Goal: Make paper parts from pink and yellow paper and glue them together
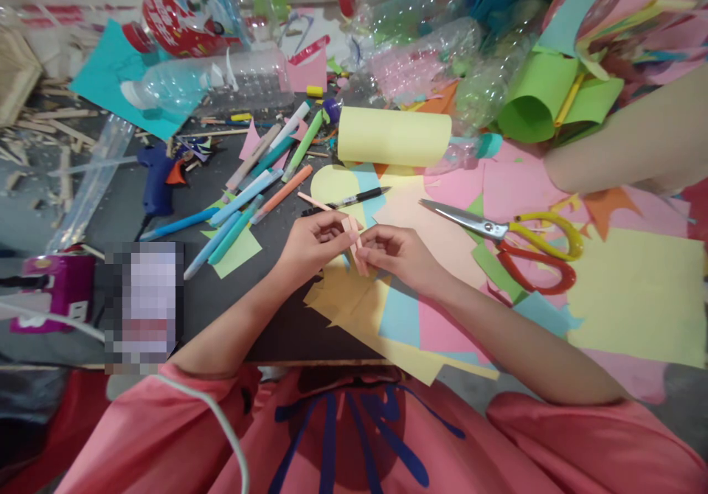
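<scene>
A narrow strip of pale pink paper (362,264), seemingly folded lengthwise, is pinched between both hands above the table's front. My left hand (315,243) grips its upper end with thumb and fingers. Closed on the strip's lower right side is my right hand (403,255). Just behind the hands lie a black and clear pen (359,197) and a thin pinkish stick or strip (313,200). Scissors (492,230) with one yellow and one red handle rest open on paper to the right. Tan paper pieces (346,295) lie beneath my hands.
Several markers (237,199), a blue glue gun (158,181) and a blurred-out phone (148,302) are on the left. Plastic bottles (215,77) and a pale yellow paper tube (394,136) stand behind. Another person's arm (630,140) reaches in from the right, over scattered coloured paper.
</scene>
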### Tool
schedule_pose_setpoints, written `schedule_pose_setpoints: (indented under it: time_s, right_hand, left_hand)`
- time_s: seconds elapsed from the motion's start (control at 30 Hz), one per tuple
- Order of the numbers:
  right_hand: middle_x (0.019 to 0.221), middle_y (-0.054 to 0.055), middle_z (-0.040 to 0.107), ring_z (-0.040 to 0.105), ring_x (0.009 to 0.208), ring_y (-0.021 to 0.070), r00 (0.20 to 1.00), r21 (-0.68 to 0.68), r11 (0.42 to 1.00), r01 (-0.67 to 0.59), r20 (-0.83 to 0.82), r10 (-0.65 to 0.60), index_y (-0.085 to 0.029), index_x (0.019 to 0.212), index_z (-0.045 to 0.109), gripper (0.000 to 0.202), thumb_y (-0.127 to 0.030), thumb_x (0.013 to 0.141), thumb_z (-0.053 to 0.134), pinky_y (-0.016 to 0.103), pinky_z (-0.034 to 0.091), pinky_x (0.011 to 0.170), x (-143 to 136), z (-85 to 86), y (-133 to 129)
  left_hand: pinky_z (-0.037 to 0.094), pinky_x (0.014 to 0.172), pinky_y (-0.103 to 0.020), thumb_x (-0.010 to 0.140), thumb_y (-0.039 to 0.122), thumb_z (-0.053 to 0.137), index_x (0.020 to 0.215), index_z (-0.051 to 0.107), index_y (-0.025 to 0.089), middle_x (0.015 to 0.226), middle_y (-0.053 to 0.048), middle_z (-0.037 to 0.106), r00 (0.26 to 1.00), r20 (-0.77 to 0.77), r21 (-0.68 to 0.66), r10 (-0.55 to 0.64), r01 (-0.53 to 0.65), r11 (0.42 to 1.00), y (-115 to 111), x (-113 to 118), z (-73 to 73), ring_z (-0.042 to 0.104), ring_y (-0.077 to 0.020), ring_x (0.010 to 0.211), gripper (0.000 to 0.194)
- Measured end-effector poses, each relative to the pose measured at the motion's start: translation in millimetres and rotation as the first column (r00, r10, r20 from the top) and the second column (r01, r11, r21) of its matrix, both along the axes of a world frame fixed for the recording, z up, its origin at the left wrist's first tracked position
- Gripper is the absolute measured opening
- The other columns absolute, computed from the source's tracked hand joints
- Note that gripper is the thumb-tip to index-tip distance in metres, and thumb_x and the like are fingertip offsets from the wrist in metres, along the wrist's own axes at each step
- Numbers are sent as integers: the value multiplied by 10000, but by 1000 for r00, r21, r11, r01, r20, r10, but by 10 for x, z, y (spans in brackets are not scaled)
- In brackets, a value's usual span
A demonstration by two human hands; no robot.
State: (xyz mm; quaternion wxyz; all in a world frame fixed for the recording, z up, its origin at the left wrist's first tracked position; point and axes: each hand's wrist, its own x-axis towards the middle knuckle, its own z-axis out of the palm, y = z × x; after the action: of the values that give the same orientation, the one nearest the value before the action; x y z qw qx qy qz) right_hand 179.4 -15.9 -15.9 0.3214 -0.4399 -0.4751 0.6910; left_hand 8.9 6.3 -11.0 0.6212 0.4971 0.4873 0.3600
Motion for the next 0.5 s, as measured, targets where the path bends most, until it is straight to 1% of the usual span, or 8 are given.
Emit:
schedule_pose_setpoints:
  time_s: [0.1,0.2,0.27,0.33,0.4,0.5]
  right_hand:
    - [572,-20,661,558,512,113,1000,-25,1000,7,-28,-8,-184,735,632,439,-596,694,780,270,431,539,-1,-7,9]
    - [571,-23,662,593,530,124,996,-27,999,44,-72,-46,-191,727,625,451,-609,677,787,287,476,559,14,-14,35]
    - [578,-29,652,588,523,121,992,-11,995,102,-75,-103,-200,724,625,442,-598,657,805,293,493,553,40,-24,66]
    - [585,-38,632,571,513,114,980,15,983,184,-75,-183,-208,724,630,433,-587,636,823,294,503,544,73,-40,102]
    - [589,-47,616,560,506,108,960,40,963,266,-102,-261,-215,727,634,415,-568,634,831,290,503,534,104,-64,135]
    - [610,-50,624,566,513,103,927,61,931,359,-140,-348,-219,749,636,347,-499,674,828,276,488,527,136,-102,166]
  left_hand:
    - [504,574,-230,630,402,841,743,681,160,675,-9,675,999,-3,17,-41,41,999,3,-10,12,615,-126,606,311]
    - [504,563,-217,672,339,810,892,660,183,646,32,642,999,34,50,-14,13,999,36,-44,13,604,-101,559,308]
    - [516,566,-218,715,324,780,885,631,188,636,37,644,998,35,87,51,-54,995,77,-86,7,604,-93,538,264]
    - [521,564,-217,759,343,752,787,605,184,626,26,653,990,7,146,140,-139,979,130,-142,-1,599,-86,523,218]
    - [513,549,-213,781,378,743,736,591,184,616,24,654,974,-26,222,223,-212,952,188,-203,-5,590,-79,506,250]
    - [509,547,-218,809,455,727,750,594,192,618,33,656,948,-50,307,315,-286,908,273,-292,6,594,-75,509,301]
